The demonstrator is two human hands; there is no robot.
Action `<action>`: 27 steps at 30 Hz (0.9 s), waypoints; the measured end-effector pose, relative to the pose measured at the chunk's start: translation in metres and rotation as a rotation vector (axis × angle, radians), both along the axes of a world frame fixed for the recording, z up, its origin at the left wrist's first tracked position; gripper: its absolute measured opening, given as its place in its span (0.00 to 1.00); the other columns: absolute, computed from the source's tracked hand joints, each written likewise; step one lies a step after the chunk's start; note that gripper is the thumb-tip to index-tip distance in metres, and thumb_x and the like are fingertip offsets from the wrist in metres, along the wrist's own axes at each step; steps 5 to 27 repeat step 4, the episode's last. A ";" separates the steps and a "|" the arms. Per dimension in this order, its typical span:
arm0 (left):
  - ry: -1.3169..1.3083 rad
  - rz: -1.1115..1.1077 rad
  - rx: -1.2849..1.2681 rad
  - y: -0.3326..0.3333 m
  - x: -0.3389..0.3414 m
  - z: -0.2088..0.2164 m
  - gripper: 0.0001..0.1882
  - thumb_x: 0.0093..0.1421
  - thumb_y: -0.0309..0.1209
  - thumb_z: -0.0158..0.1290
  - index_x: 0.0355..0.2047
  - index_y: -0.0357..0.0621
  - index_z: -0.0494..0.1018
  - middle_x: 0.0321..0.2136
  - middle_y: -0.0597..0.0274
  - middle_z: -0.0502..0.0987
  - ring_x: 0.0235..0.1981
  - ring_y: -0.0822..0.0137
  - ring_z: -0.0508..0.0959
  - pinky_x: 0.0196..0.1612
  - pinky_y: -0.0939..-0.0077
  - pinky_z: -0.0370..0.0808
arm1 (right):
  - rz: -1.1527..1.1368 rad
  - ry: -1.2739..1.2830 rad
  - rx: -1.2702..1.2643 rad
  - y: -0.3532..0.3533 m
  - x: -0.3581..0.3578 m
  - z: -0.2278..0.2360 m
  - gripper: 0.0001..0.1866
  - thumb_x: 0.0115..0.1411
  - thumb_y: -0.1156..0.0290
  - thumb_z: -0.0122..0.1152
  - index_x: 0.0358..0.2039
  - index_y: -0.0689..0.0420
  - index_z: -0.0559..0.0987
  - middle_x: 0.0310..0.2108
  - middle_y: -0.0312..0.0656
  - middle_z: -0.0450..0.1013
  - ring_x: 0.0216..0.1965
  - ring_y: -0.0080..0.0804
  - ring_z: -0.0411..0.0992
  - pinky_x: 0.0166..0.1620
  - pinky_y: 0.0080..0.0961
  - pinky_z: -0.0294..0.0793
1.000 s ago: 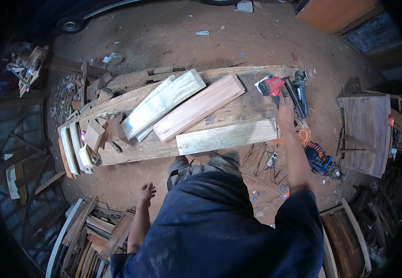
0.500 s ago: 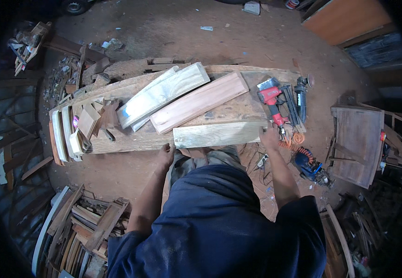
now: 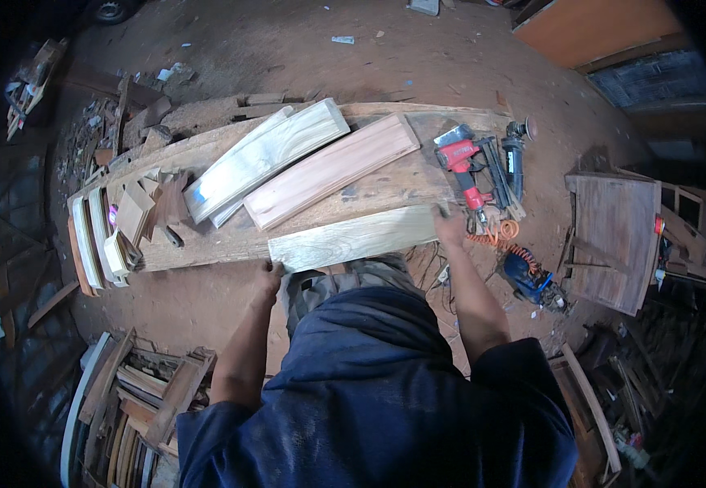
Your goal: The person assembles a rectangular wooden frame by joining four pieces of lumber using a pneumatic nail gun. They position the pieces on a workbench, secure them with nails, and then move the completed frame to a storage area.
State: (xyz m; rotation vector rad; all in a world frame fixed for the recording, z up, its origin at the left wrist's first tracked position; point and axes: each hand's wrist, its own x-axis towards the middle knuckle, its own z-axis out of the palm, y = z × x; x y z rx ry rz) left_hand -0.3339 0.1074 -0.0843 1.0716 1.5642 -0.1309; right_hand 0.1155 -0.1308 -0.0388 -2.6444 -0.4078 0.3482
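Note:
A pale wooden board spans the gap between my two hands at the bench's near edge. My left hand is closed on its left end, and my right hand grips its right end. The board slants a little, its left end nearer to me. Beyond it on the workbench lie a pinkish board and a whitish board, the latter resting over another pale piece. Right of them sits a red nail gun, close to my right hand.
An angle grinder lies at the bench's right end. An orange coiled hose runs down to a blue machine on the floor. Wood blocks and upright boards crowd the left end. Scrap wood piles stand at lower left.
The board's left end has come toward me and left, past the bench edge, so it now slants. Both hands moved with it, still gripping. The whole view has shifted slightly.

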 end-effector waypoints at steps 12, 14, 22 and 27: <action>-0.110 0.178 0.021 0.002 -0.045 -0.004 0.28 0.69 0.35 0.56 0.67 0.44 0.65 0.60 0.53 0.74 0.59 0.58 0.74 0.58 0.59 0.72 | 0.085 0.138 -0.011 0.026 -0.013 0.013 0.30 0.59 0.51 0.70 0.51 0.64 0.81 0.48 0.58 0.79 0.52 0.51 0.78 0.58 0.37 0.74; -0.110 0.178 0.021 0.002 -0.045 -0.004 0.28 0.69 0.35 0.56 0.67 0.44 0.65 0.60 0.53 0.74 0.59 0.58 0.74 0.58 0.59 0.72 | 0.085 0.138 -0.011 0.026 -0.013 0.013 0.30 0.59 0.51 0.70 0.51 0.64 0.81 0.48 0.58 0.79 0.52 0.51 0.78 0.58 0.37 0.74; -0.110 0.178 0.021 0.002 -0.045 -0.004 0.28 0.69 0.35 0.56 0.67 0.44 0.65 0.60 0.53 0.74 0.59 0.58 0.74 0.58 0.59 0.72 | 0.085 0.138 -0.011 0.026 -0.013 0.013 0.30 0.59 0.51 0.70 0.51 0.64 0.81 0.48 0.58 0.79 0.52 0.51 0.78 0.58 0.37 0.74; -0.110 0.178 0.021 0.002 -0.045 -0.004 0.28 0.69 0.35 0.56 0.67 0.44 0.65 0.60 0.53 0.74 0.59 0.58 0.74 0.58 0.59 0.72 | 0.085 0.138 -0.011 0.026 -0.013 0.013 0.30 0.59 0.51 0.70 0.51 0.64 0.81 0.48 0.58 0.79 0.52 0.51 0.78 0.58 0.37 0.74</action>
